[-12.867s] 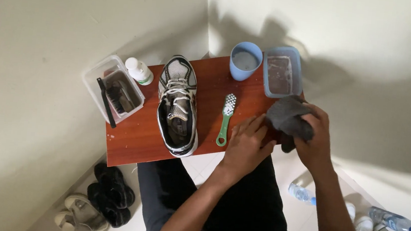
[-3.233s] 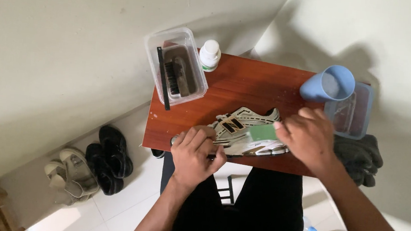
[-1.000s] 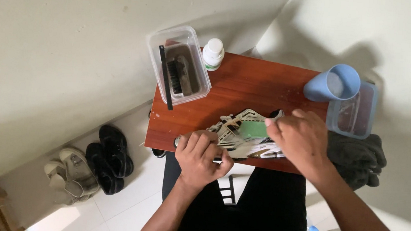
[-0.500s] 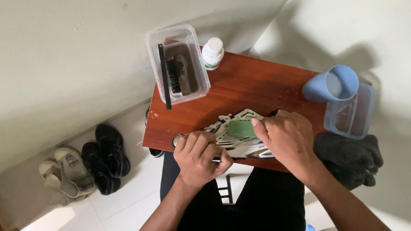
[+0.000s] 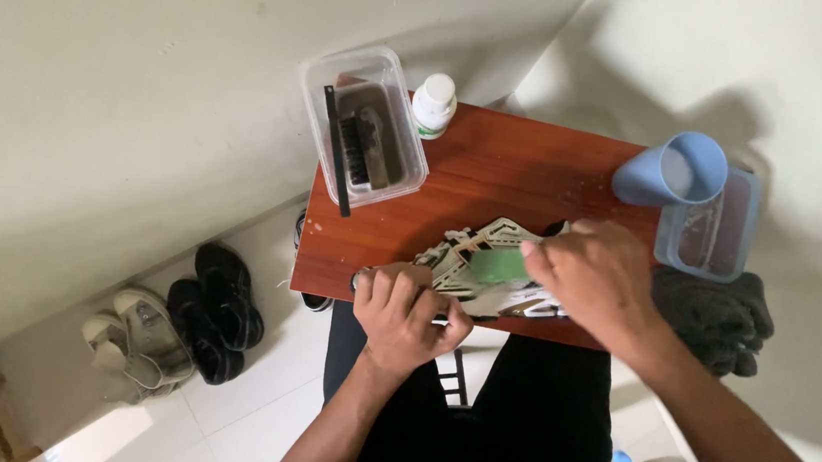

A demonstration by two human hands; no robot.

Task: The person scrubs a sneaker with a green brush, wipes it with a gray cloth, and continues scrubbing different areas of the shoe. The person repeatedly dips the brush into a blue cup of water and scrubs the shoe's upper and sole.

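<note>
The left hand (image 5: 408,316) grips the shoe (image 5: 483,268) on the table (image 5: 497,174); the right hand (image 5: 592,279), fingers curled, presses a green brush (image 5: 498,266) on its sole.

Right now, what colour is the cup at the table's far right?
Light blue cup, seen best in the head view.

A sneaker (image 5: 480,266) lies tipped on its side near the front edge of the reddish-brown wooden tabletop (image 5: 497,174), its sole turned up — beige tread in an angular lattice with a green patch in the middle. The heel end sits toward the front-left corner, gripped by the left hand (image 5: 408,313); white and dark upper shows along the front edge, partly hidden under the right hand (image 5: 595,279).
</note>
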